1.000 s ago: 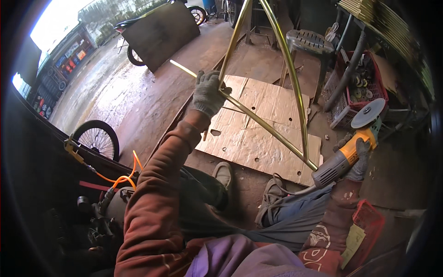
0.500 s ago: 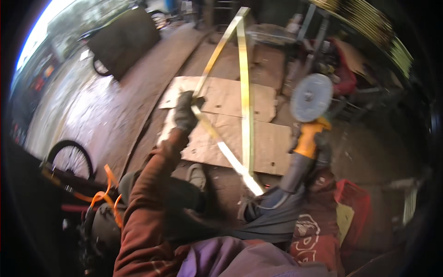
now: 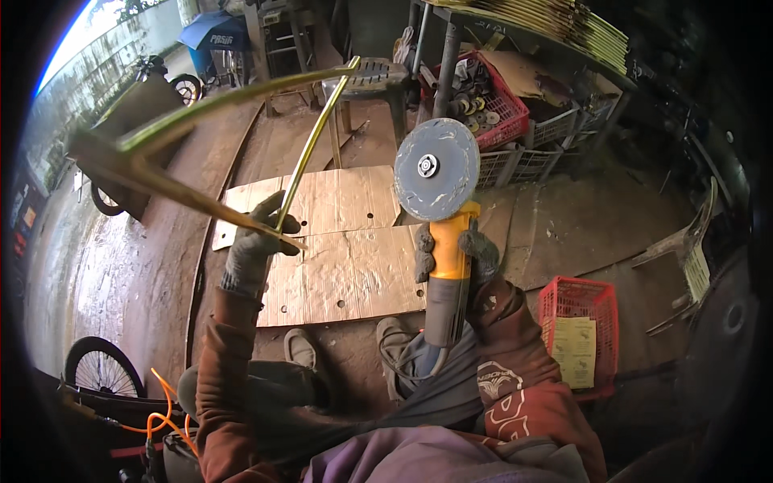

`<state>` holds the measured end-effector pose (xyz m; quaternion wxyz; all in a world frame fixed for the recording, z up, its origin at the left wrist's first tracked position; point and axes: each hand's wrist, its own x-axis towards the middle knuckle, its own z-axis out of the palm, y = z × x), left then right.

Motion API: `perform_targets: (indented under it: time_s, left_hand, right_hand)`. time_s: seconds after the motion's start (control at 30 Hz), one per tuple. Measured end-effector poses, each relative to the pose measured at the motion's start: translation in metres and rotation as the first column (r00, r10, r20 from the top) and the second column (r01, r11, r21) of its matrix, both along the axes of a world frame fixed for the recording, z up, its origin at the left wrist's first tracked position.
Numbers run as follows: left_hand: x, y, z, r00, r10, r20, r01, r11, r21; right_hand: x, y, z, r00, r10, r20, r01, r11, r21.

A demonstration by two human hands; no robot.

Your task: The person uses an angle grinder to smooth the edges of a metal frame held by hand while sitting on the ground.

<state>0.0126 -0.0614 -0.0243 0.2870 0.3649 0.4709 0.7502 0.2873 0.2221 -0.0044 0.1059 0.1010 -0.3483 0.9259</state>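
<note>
Brass-tone metal frame (image 3: 201,199) was at 10 o'clock from mid-view, tilted, over the L side of the flattened cardboard (image 3: 354,266). L hand (image 3: 256,249), gloved, was closed round its near corner, where two tubes met. R hand (image 3: 481,251), also gloved, was wrapped round the angle grinder (image 3: 449,249) approx. mid-view, disc (image 3: 436,169) toward 12, flat face to cam.

Surroundings: grinder cord (image 3: 403,366) looped close by R shoe (image 3: 391,342) at 6, potential snag. Red basket (image 3: 577,288) w/ yellowish paper (image 3: 574,350) at 4. Stool (image 3: 378,76) at 12. Red crate (image 3: 507,129) of discs & misc. parts btwn 1 and 2, under a rack w/ stacked gold strips (image 3: 555,28). Spoked wheel (image 3: 101,366) at 8, orange hose (image 3: 165,419) btwn 7 and 8.

Hard to see: frame's far-L corner blurred, joint detail n/a. R palm hidden behind grinder body. Disc overlapped part of the crate area. Cord's far end out of sight. Wheel's lower edge cut off by dark clutter; far R too dark to ID.
</note>
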Motion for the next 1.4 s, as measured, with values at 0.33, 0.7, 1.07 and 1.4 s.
perform_targets:
  time_s: [0.33, 0.7, 1.07, 1.4]
  left_hand:
    - [-0.009, 0.000, 0.005, 0.847, -0.090, 0.524, -0.002, 0.985, 0.173]
    - [-0.026, 0.010, -0.031, 0.736, 0.450, 0.505, -0.365, 0.893, -0.263]
    - [-0.063, 0.010, -0.049, 0.742, 0.535, 0.404, -0.434, 0.842, -0.319]
    - [-0.077, 0.020, -0.073, 0.807, 0.580, 0.111, -0.422, 0.698, -0.578]
  right_hand:
    - [0.005, 0.011, -0.010, 0.988, -0.104, 0.118, 0.084, 0.983, 0.162]
    - [0.002, 0.007, -0.017, 0.976, -0.083, 0.203, 0.036, 0.974, 0.225]
    - [-0.011, -0.028, -0.006, 0.924, -0.142, 0.354, 0.005, 0.932, 0.362]
    - [-0.013, -0.041, -0.009, 0.895, -0.196, 0.400, 0.051, 0.937, 0.346]
